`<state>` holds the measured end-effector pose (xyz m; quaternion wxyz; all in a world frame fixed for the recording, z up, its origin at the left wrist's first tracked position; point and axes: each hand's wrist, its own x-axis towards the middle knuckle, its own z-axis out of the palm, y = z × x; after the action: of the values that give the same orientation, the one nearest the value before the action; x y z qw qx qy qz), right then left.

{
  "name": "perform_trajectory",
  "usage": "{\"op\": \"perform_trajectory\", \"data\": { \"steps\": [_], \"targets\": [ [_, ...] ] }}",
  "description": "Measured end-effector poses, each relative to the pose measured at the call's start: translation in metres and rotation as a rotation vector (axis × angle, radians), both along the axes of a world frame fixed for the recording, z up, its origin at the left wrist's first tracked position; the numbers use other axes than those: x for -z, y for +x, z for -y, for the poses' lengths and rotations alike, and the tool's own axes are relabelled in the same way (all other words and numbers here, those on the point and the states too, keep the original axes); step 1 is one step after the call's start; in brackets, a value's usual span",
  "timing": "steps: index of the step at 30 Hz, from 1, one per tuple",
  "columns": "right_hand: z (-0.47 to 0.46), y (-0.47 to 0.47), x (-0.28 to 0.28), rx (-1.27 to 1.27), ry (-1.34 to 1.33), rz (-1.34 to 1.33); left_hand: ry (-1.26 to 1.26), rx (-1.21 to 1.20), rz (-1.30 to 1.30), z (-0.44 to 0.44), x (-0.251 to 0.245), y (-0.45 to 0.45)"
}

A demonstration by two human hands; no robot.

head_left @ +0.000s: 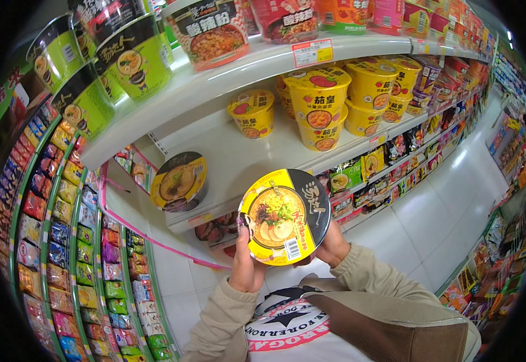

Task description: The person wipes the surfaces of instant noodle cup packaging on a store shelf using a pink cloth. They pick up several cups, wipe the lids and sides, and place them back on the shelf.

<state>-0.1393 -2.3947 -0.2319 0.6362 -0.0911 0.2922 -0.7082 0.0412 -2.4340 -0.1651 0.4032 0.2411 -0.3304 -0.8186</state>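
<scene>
A round instant noodle bowl (274,217) with a yellow and black printed lid is held up before my chest, its lid tilted to face me. My left hand (247,264) grips its lower left rim, thumb on the edge. From the right, my right hand (334,246) holds the bowl's lower side; most of its fingers are hidden behind it. A similar noodle bowl (179,181) rests at the left end of the white shelf (227,160) beyond. Further back on that shelf, a single yellow noodle cup (251,114) stands beside stacked yellow cups (319,102).
Green and black noodle cups (134,63) and other cups (208,34) line the upper shelf, whose front lip (254,56) juts out above. Packets of noodles (371,165) fill lower shelves. Racks of snack bags (86,253) curve along the left. Tiled floor (407,235) runs along the right.
</scene>
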Motion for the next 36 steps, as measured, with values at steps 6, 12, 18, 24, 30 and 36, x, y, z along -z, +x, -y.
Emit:
{"op": "perform_trajectory", "data": {
  "steps": [6,12,18,24,30,36],
  "targets": [
    [0.005,-0.015,0.007,0.062,-0.128,-0.071,-0.026,-0.029,-0.020,-0.002,0.015,0.012],
    [-0.003,-0.044,-0.026,0.554,-0.251,-0.594,-0.047,-0.106,0.064,0.000,0.031,0.024],
    [-0.004,-0.016,-0.070,0.459,-0.546,-1.955,-0.499,-0.142,0.361,-0.002,0.037,0.018],
    [-0.007,0.024,-0.073,0.356,-0.779,-2.014,-0.597,-0.186,0.356,0.004,0.039,0.023],
    [-0.019,0.021,-0.073,0.155,-0.984,-2.002,-0.584,-0.251,0.367,0.009,0.042,0.035],
    [-0.021,0.006,-0.068,0.321,-0.842,-2.133,-0.518,-0.327,0.348,0.010,0.044,0.049]
  ]
}}
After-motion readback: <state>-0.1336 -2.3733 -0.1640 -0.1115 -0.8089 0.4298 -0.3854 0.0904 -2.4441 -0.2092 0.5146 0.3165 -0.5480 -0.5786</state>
